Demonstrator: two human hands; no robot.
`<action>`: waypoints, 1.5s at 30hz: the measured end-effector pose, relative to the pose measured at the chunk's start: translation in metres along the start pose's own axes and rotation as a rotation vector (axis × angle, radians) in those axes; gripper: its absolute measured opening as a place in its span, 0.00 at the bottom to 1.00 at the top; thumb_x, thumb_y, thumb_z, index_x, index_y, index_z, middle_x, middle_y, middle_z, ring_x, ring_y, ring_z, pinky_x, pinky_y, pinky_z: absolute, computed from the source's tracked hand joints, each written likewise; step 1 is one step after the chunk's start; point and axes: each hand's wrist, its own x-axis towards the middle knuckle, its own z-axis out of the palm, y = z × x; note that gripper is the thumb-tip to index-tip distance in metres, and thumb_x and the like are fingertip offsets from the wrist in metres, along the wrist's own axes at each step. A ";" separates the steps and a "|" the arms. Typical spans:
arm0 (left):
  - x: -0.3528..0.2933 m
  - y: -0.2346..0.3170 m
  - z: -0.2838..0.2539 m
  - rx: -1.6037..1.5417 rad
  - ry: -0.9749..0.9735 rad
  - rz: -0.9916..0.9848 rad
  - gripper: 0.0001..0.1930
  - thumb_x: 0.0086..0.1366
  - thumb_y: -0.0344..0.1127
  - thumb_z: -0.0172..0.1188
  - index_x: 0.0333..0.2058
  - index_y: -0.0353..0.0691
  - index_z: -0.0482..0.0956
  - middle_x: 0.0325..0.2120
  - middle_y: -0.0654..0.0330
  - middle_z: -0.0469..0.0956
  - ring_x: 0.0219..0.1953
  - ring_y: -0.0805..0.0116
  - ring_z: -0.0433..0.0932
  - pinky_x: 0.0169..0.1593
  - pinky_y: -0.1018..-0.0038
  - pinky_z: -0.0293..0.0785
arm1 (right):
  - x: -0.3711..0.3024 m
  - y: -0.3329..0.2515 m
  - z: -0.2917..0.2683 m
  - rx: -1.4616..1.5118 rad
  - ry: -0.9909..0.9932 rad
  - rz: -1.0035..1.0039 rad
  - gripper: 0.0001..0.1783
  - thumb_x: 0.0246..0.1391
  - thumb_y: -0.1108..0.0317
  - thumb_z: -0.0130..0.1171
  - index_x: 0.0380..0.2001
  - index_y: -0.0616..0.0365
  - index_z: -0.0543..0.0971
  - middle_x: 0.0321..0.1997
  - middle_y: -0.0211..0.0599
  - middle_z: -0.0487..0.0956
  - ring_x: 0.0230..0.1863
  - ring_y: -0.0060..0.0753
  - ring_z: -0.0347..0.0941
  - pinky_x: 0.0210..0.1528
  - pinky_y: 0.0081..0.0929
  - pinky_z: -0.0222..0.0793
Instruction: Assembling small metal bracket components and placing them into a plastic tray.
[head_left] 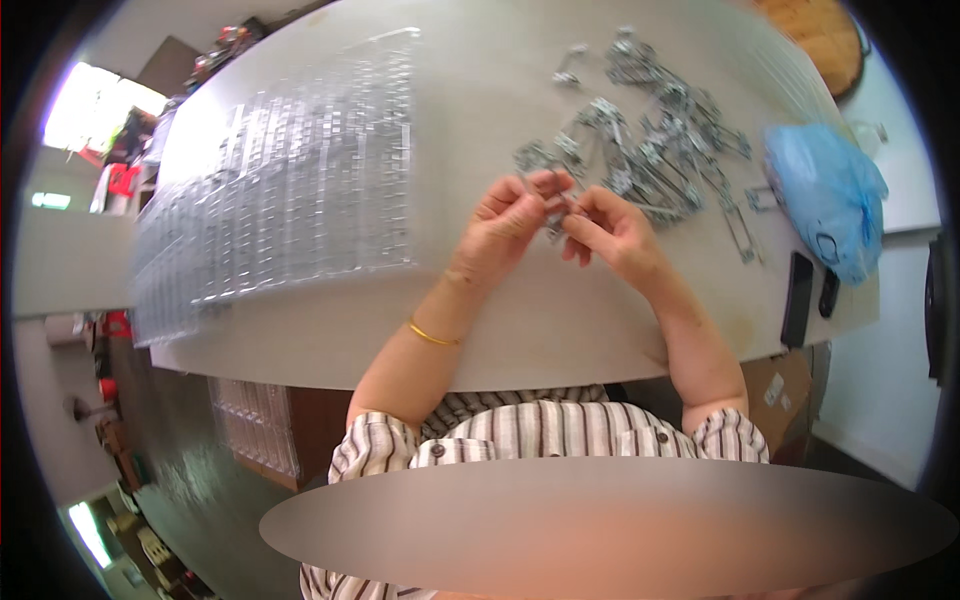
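My left hand [508, 222] and my right hand [618, 240] meet over the middle of the table, at the near edge of a pile of silvery metal parts [655, 150]. Fingers of both are pinched together around a small shiny metal part [555, 232]. Its exact kind is mostly hidden by my fingertips. The pile's pieces look like thin wire or strip frames with small brackets at their ends, tangled together. Off to the left lies a stack of clear plastic trays [300, 180] with many narrow ridged slots.
On the right sits a blue plastic bag [825, 195], with a black phone-like slab [797, 300] and a smaller dark object [829, 294] nearby. A round wooden stool top [815, 40] shows at the far right. Below the table, more clear trays [255, 425] stand beside a cardboard box [778, 395].
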 end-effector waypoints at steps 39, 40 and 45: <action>-0.008 0.011 0.016 0.119 -0.038 -0.513 0.20 0.72 0.49 0.52 0.34 0.34 0.75 0.41 0.43 0.80 0.32 0.54 0.84 0.31 0.63 0.83 | -0.013 -0.034 -0.036 -0.673 -0.036 -0.371 0.07 0.52 0.80 0.62 0.30 0.62 0.73 0.24 0.37 0.73 0.24 0.28 0.73 0.28 0.26 0.68; -0.008 0.010 0.016 0.188 -0.024 -0.539 0.21 0.72 0.50 0.52 0.34 0.34 0.76 0.41 0.43 0.80 0.31 0.55 0.84 0.29 0.65 0.82 | -0.014 -0.035 -0.035 -0.669 -0.052 -0.368 0.07 0.52 0.79 0.63 0.30 0.62 0.73 0.24 0.37 0.73 0.24 0.28 0.73 0.28 0.27 0.68; -0.009 0.007 0.017 0.206 -0.030 -0.526 0.21 0.73 0.49 0.52 0.34 0.33 0.76 0.34 0.46 0.80 0.33 0.57 0.84 0.27 0.67 0.80 | -0.017 -0.035 -0.032 -0.690 -0.026 -0.369 0.07 0.52 0.80 0.63 0.30 0.62 0.73 0.24 0.38 0.74 0.24 0.29 0.74 0.28 0.28 0.69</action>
